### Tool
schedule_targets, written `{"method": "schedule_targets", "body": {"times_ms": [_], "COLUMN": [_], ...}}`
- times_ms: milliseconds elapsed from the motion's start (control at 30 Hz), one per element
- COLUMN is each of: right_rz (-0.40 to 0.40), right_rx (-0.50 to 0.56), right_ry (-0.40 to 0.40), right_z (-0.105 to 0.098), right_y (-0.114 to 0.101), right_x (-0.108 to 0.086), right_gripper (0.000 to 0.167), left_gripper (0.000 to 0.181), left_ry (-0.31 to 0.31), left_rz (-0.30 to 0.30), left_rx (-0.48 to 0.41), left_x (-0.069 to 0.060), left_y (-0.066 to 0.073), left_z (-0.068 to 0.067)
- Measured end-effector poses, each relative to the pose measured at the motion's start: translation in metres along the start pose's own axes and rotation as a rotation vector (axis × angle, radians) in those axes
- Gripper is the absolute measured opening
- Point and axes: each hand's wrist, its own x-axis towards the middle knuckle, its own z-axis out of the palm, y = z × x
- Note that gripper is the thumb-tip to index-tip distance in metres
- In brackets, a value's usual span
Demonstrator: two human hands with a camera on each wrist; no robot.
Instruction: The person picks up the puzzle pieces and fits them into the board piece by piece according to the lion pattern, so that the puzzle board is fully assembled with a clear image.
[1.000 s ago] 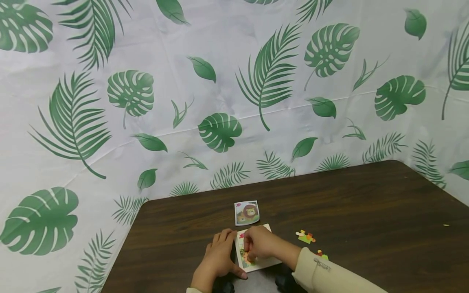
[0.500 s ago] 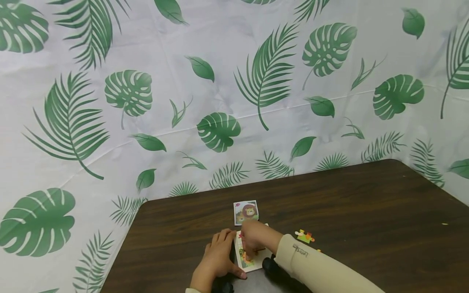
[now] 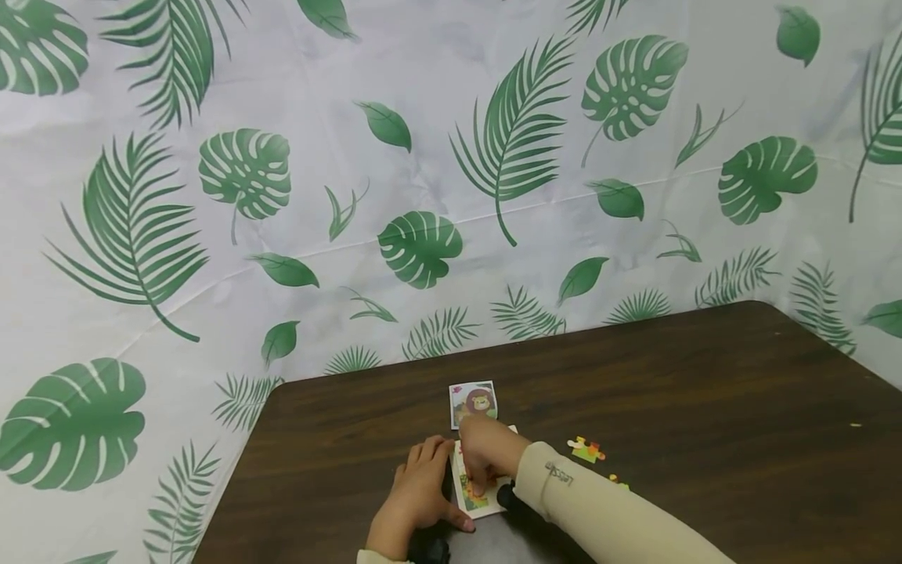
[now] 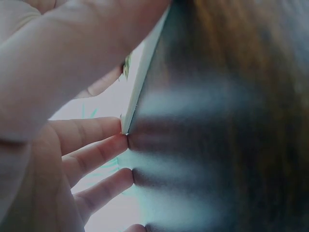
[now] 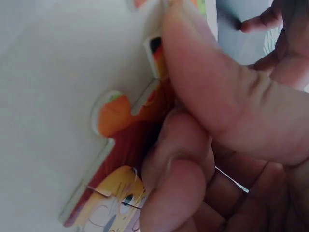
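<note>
A small jigsaw board (image 3: pixel 486 514) with a pale rim lies on the table, partly covered with colourful pieces. My left hand (image 3: pixel 419 487) lies along its left side with fingers spread; the thumb reaches the near corner. In the left wrist view, fingertips touch the board's edge (image 4: pixel 139 82). My right hand (image 3: pixel 488 450) is over the board, fingers curled, its thumb (image 5: pixel 207 82) pressing on the fitted jigsaw pieces (image 5: pixel 128 140). These show a dark red mane and part of a yellow animal face. The spot under the thumb tip is hidden.
Behind the board lies a lion picture card (image 3: pixel 461 392). To its right are a loose jigsaw piece cluster (image 3: pixel 586 450) and another piece (image 3: pixel 616 479), partly behind the right sleeve (image 3: pixel 599 501). A leaf-print cloth (image 3: pixel 317 196) hangs behind the dark wooden table (image 3: pixel 669 392).
My right hand has turned and shifted slightly left and away over the board, its thumb now pointing down. The right sleeve now covers more of the nearer loose piece. The left hand has stayed put.
</note>
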Motion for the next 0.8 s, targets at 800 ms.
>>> {"method": "schedule_targets", "body": {"times_ms": [800], "right_rz": [-0.391], "right_rx": [0.597], "right_ry": [0.073], "right_z": [0.013], "right_y": [0.038], "right_x": [-0.022], "right_gripper": [0.026], "left_gripper": [0.109], "left_ry": [0.014], "left_rz": [0.001], "left_rx": [0.021], "left_x": [-0.002], "left_y": [0.004], "left_z": [-0.004]}}
